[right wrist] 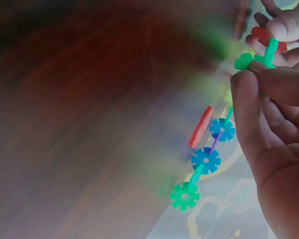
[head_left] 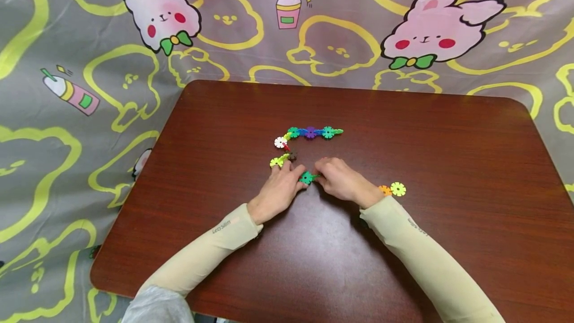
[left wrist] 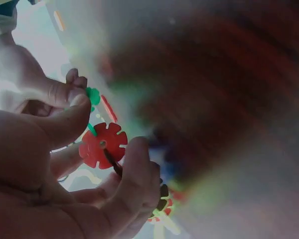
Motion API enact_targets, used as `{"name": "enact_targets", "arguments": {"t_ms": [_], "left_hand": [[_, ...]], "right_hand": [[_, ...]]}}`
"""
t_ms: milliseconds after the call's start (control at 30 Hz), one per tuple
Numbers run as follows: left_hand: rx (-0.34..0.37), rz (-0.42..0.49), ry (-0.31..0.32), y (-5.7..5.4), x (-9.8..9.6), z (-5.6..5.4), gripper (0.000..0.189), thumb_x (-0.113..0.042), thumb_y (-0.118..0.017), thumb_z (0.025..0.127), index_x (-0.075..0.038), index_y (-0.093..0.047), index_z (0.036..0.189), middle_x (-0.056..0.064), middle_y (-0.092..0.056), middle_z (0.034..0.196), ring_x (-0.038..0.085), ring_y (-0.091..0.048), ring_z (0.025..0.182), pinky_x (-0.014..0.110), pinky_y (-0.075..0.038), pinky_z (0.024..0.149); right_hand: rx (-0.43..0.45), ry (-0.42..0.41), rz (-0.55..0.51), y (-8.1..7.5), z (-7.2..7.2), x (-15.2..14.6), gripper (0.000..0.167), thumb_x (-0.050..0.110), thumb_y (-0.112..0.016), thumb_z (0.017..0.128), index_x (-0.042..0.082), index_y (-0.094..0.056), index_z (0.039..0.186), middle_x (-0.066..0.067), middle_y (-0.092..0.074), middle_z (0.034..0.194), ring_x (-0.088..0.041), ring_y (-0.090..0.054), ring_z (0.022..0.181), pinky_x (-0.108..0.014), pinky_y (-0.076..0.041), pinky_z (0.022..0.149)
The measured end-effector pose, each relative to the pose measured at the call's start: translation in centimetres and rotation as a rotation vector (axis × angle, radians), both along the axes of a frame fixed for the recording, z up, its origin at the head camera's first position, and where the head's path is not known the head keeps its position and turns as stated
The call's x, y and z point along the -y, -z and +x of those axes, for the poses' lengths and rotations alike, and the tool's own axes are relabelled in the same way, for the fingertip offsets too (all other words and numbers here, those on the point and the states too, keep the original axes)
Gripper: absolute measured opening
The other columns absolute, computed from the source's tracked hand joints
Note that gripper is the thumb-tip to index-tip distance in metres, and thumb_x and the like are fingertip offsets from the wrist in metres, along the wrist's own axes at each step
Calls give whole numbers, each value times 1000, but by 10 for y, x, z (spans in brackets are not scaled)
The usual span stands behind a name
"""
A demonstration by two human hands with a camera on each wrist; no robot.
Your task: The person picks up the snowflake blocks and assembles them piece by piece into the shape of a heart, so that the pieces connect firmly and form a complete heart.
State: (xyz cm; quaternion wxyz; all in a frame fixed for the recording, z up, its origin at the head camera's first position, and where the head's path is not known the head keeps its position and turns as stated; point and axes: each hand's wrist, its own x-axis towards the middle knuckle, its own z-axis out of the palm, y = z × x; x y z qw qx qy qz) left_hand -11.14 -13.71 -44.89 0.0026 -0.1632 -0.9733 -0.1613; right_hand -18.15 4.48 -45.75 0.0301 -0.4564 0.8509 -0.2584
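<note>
Notched plastic flower discs are joined in a bent chain, and both hands meet at its near end. My left hand pinches a green disc between thumb and fingers; a red disc slotted beside it shows in the left wrist view. To its right, my right hand pinches another green disc against the one on the left. Farther along, the chain has yellow-green, white and purple discs. My fingers hide part of the joined pieces.
An orange disc and a yellow disc lie by my right wrist. A loose red disc appears edge-on in the right wrist view. Behind the brown table hangs a patterned cloth.
</note>
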Motion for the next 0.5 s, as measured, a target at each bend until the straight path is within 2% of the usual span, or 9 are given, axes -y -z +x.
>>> {"name": "enact_targets", "arguments": {"t_ms": [133, 233, 400, 500], "left_hand": [[0, -1, 17, -1, 0, 0, 23, -31, -62, 92, -9, -56, 96, 6, -49, 78, 23, -47, 78, 39, -39, 73], [28, -1, -13, -1, 1, 0, 24, -33, -61, 93, -10, -57, 100, 7, -50, 81, 24, -49, 79, 40, -43, 73], [73, -21, -82, -3, 2, 2, 28, -38, -61, 93, -15, -58, 107, 7, -52, 89, 25, -50, 73, 37, -47, 61], [77, -34, -90, -3, 3, 2, 29, -39, -62, 93, -16, -59, 110, 7, -54, 92, 26, -51, 73, 36, -46, 56]], "right_hand": [[8, 12, -10, -1, 1, 0, 7, -2, -66, 83, 5, -66, 84, -7, -69, 83, -23, -67, 79, -37, -55, 73], [24, 11, -6, -1, 0, 0, 6, 0, -68, 84, 5, -67, 85, -6, -70, 83, -21, -66, 79, -35, -54, 73], [117, 18, 10, -3, -3, -2, 8, 3, -72, 83, 6, -67, 88, -5, -70, 87, -17, -66, 79, -32, -54, 72], [152, 28, 8, -4, -5, -4, 10, 2, -73, 81, 6, -67, 89, -5, -70, 88, -16, -67, 78, -31, -55, 71]]}}
